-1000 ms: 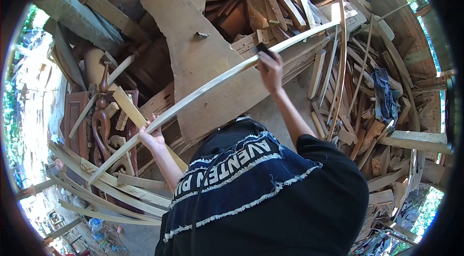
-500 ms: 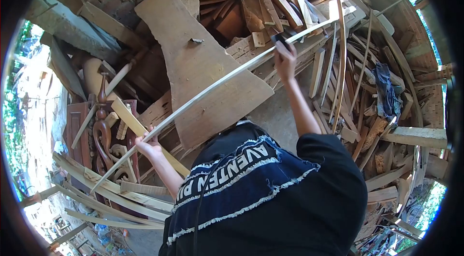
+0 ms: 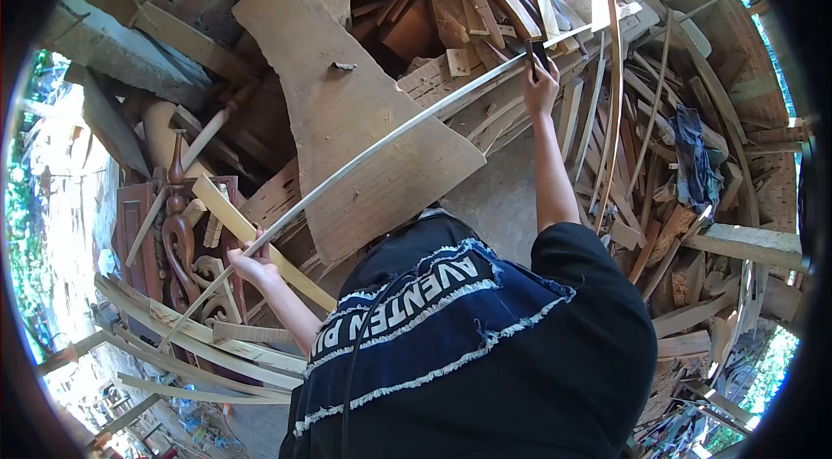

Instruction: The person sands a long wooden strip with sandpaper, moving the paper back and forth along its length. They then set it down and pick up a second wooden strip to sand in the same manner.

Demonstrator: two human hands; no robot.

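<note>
A long, thin, pale wooden strip (image 3: 390, 139) runs diagonally across the view, over a broad brown wooden slab (image 3: 342, 104). My left hand (image 3: 253, 265) is closed around the strip near its lower left end. Up at the right, my right hand (image 3: 542, 88) grips a small dark block (image 3: 536, 53), which is against the strip or just beside it; its exact kind does not show. A wider pale board (image 3: 227, 212) slants close by my left hand.
Scrap wood (image 3: 494, 4) is heaped at the top, with more offcuts (image 3: 667, 277) along the right. Carved, dark red-brown furniture parts (image 3: 179, 229) stand at the left. Curved slats (image 3: 199, 342) lie at the lower left. A dark cloth (image 3: 692, 156) hangs over wood at the right.
My right hand has moved to the right and slightly up along the strip with the dark block. My left hand has shifted slightly left and down, still on the strip.
</note>
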